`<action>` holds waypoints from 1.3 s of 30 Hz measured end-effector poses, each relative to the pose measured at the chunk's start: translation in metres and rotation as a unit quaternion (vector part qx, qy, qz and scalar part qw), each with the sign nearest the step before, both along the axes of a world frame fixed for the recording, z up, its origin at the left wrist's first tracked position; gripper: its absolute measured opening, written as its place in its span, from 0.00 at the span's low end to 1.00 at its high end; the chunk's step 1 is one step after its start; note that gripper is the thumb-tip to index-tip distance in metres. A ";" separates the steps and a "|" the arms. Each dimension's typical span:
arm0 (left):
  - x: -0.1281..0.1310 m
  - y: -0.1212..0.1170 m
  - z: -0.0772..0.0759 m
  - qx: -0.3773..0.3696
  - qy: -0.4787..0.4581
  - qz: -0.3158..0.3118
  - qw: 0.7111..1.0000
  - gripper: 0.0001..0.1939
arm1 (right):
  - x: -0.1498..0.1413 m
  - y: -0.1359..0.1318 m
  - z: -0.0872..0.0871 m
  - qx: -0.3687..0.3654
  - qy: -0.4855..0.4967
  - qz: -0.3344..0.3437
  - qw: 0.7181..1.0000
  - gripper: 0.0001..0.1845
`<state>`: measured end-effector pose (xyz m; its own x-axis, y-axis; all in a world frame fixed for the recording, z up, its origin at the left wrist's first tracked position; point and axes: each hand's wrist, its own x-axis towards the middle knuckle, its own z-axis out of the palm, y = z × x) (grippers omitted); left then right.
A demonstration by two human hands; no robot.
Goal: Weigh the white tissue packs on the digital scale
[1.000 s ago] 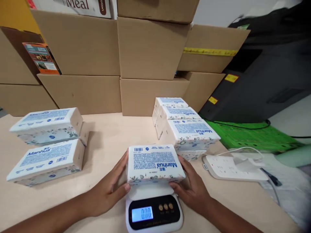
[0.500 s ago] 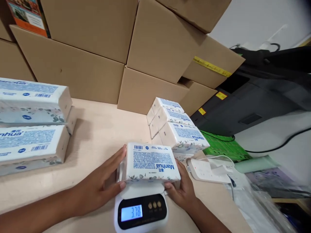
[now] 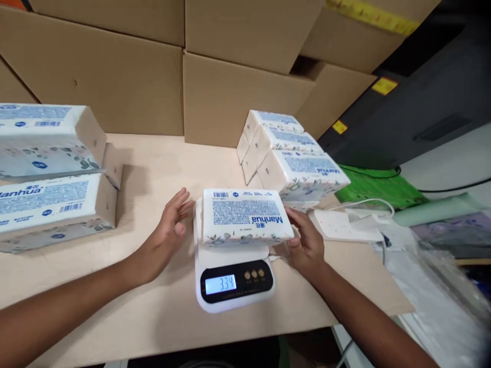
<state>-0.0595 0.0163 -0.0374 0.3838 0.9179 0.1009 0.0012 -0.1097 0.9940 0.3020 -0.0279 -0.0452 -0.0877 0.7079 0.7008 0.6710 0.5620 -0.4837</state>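
Note:
A white tissue pack [image 3: 245, 217] with blue print and a leafy border lies flat on a small white digital scale [image 3: 215, 305]. The scale's lit display [image 3: 220, 283] appears to read 3.34. My left hand [image 3: 163, 240] is open to the left of the scale, its fingers stretched out and apart from the pack. At the pack's right end, my right hand [image 3: 307, 243] has its thumb by the near corner and its fingers by the far one, in contact with the wrapper.
More tissue packs are stacked at the left [image 3: 49, 204] and behind on the right [image 3: 307, 168]. Cardboard boxes [image 3: 115, 87] wall off the table's back. A white power strip [image 3: 345, 227] with cables sits at the right, beside clear plastic film [image 3: 418, 286] and a green item [image 3: 368, 189].
My left hand has let go of the tissue pack and moved away to the left. My right hand stays at the pack's right end. The display went from 3.78 to 3.34; the view shifted.

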 end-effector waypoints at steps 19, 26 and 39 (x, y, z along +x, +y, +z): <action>0.001 0.001 0.021 -0.028 0.004 -0.072 0.997 0.30 | -0.009 -0.001 0.010 -0.122 0.082 0.086 0.985 0.31; 0.003 0.001 0.020 -0.057 -0.030 -0.068 0.996 0.27 | -0.009 0.001 0.011 -0.166 0.076 0.121 0.976 0.37; 0.002 0.001 0.018 -0.046 -0.054 -0.065 0.995 0.24 | -0.006 0.005 0.006 -0.167 0.070 0.156 0.971 0.35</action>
